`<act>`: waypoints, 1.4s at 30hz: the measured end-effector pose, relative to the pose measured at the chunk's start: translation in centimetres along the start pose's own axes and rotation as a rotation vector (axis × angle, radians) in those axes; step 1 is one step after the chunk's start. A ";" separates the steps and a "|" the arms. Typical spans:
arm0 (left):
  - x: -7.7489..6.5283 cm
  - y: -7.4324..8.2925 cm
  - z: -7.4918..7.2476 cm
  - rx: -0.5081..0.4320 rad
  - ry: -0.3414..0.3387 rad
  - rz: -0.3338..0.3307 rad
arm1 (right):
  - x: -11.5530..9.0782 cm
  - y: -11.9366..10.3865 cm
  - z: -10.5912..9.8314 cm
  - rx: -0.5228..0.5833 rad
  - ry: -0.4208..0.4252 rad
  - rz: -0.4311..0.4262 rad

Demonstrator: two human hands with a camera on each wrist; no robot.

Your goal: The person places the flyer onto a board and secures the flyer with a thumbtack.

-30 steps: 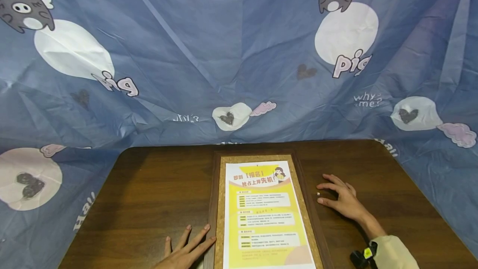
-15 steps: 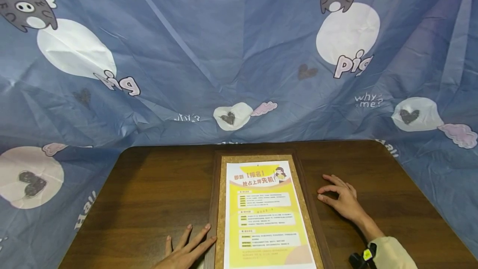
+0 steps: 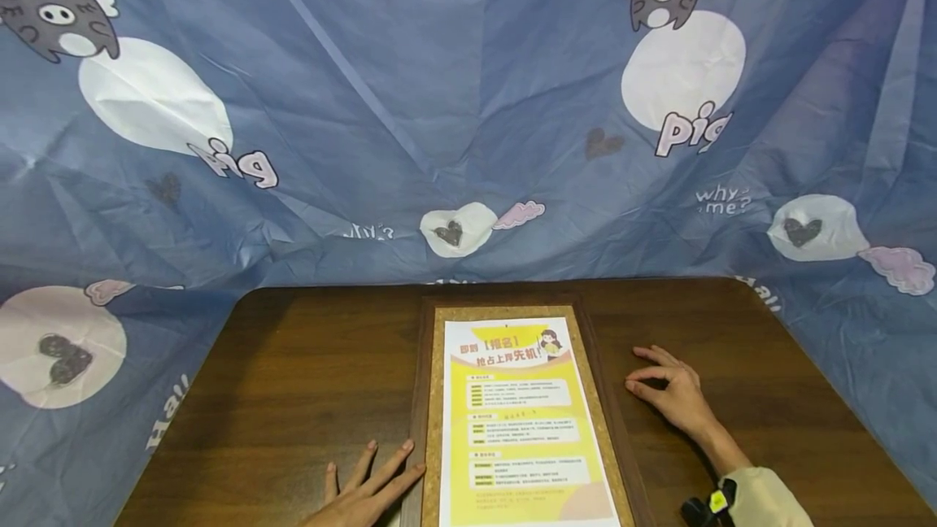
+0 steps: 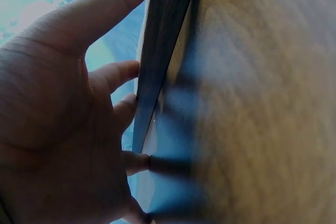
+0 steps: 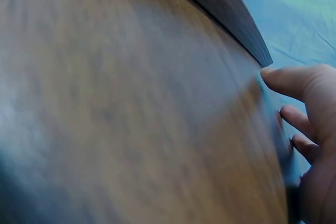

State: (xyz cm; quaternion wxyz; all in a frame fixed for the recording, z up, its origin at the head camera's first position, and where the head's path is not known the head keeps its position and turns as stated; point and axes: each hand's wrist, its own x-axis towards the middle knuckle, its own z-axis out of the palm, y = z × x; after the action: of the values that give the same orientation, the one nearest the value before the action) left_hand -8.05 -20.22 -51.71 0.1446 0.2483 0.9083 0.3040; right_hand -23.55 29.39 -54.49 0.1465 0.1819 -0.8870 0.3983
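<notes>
A wood-framed cork board [image 3: 437, 397] lies on the table, and a yellow-and-white printed sheet [image 3: 527, 421] covers most of it. A small dark dot shows at the sheet's top middle. My left hand [image 3: 362, 488] has its fingers spread, their tips touching the board's left frame; the left wrist view shows the hand [image 4: 58, 108] against the dark frame edge [image 4: 160, 40]. To the right of the board, my right hand [image 3: 677, 398] pinches thumb and index tips together low over the table. The small white piece between them is hidden now. The right wrist view shows the thumb [image 5: 289, 81].
Dark brown wood table [image 3: 315, 381] extends to both sides of the board. A blue cloth with pig prints [image 3: 410, 88] hangs behind and around it. A black device with a yellow label [image 3: 717, 501] is strapped on the right wrist, beside a pale sleeve [image 3: 764, 498].
My right thumb and index finger have closed together on the small white piece, which lay visible between them a second ago. The left hand stays in place at the frame.
</notes>
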 end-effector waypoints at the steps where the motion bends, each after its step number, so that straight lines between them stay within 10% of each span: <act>1: 0.0 0.0 0.0 -0.002 -0.001 -0.001 | 0.0 0.1 0.0 0.016 -0.001 0.009; 21: 0.2 0.1 -0.1 0.012 -0.018 -0.028 | 1.0 -1.1 -2.0 -0.018 -0.045 0.169; 42: 0.1 0.2 0.0 0.046 0.000 -0.020 | 4.9 -5.1 -3.2 0.012 -0.019 0.102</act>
State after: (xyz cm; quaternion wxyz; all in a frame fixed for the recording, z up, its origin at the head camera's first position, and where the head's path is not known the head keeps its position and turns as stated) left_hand -8.07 -20.05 -51.56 0.1419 0.2423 0.9175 0.2816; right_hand -25.35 27.65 -47.11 0.1165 0.1412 -0.8941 0.4087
